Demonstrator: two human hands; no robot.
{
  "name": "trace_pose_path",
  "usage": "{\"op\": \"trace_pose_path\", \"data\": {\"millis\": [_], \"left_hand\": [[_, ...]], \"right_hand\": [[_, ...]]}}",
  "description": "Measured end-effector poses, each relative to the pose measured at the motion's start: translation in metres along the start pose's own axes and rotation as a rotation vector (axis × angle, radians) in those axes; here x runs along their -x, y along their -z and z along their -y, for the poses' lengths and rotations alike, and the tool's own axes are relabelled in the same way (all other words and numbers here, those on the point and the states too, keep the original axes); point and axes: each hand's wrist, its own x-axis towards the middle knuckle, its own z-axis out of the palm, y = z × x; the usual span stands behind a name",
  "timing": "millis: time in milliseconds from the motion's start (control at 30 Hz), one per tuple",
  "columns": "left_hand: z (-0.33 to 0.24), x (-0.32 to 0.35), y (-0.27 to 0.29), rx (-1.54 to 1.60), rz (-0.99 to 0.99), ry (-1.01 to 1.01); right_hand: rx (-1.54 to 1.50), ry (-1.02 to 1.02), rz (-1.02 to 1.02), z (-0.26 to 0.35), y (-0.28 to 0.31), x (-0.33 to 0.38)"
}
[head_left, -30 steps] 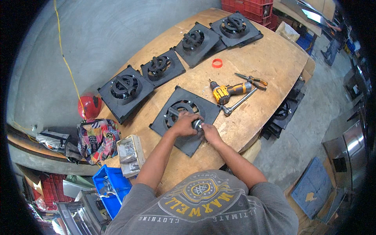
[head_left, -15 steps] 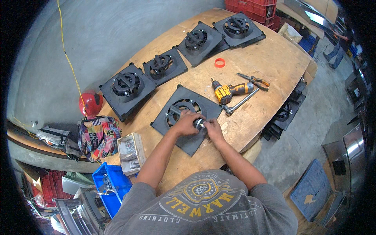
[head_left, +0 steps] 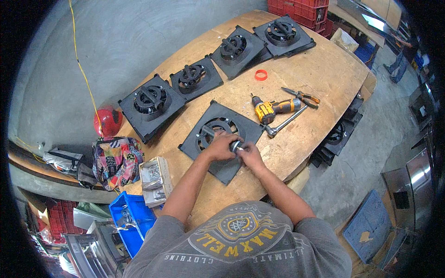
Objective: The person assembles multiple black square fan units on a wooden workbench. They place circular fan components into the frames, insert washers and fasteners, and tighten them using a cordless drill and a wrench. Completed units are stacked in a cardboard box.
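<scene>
A square black fan unit (head_left: 225,173) with a round opening lies on the wooden table in front of me. Over its near right part, my left hand (head_left: 222,145) is closed around a small round dark piece with a pale rim (head_left: 235,146); its exact kind is unclear. The fingers of my right hand (head_left: 251,155) are drawn together at the right side of that piece, slightly blurred. Whatever lies between those fingertips is too small to make out.
Beyond lie a yellow-black cordless drill (head_left: 269,110), a ratchet wrench (head_left: 285,123), pliers (head_left: 303,97) and a red ring (head_left: 261,75). More fan units (head_left: 151,106) line the far edge. At left stand a box of screws (head_left: 154,178) and a blue bin (head_left: 133,222).
My right hand has shifted slightly left and down beside the round piece, its fingers turned a little. My left hand keeps its hold in nearly the same place.
</scene>
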Motion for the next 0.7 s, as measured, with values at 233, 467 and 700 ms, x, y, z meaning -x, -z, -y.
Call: {"op": "trace_pose_path", "data": {"millis": [233, 467, 700], "left_hand": [[-0.001, 0.000, -0.001, 0.014, -0.010, 0.003], [0.004, -0.001, -0.003, -0.009, 0.004, 0.000], [0.002, 0.000, -0.002, 0.008, -0.008, -0.011]], "right_hand": [[-0.220, -0.336, 0.051, 0.018, 0.006, 0.006], [-0.315, -0.191, -0.027, 0.017, -0.002, 0.016], [-0.196, 0.008, -0.119, 0.002, -0.008, 0.006]]}}
